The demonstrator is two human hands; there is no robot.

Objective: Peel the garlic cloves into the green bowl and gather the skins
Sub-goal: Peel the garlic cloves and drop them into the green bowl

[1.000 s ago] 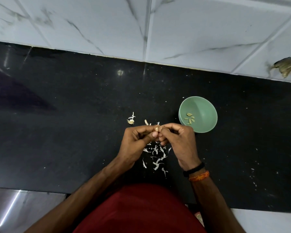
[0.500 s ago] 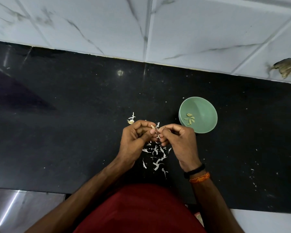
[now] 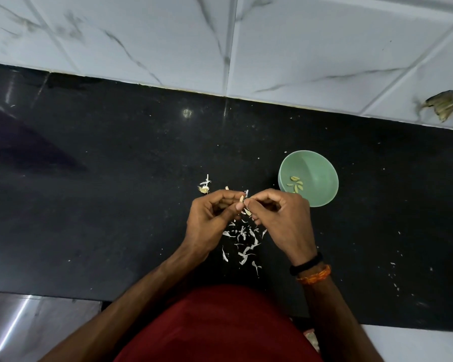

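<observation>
Just left of the green bowl, both hands met above the worktop: the left hand pinched a garlic clove, the right hand pinched its skin, over scattered skins.

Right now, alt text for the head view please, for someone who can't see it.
Seen from above, a person's left hand and right hand meet over a black counter, pinching a small garlic clove between their fingertips. Loose white skins lie scattered on the counter beneath the hands. A green bowl with a few peeled cloves sits just beyond the right hand.
</observation>
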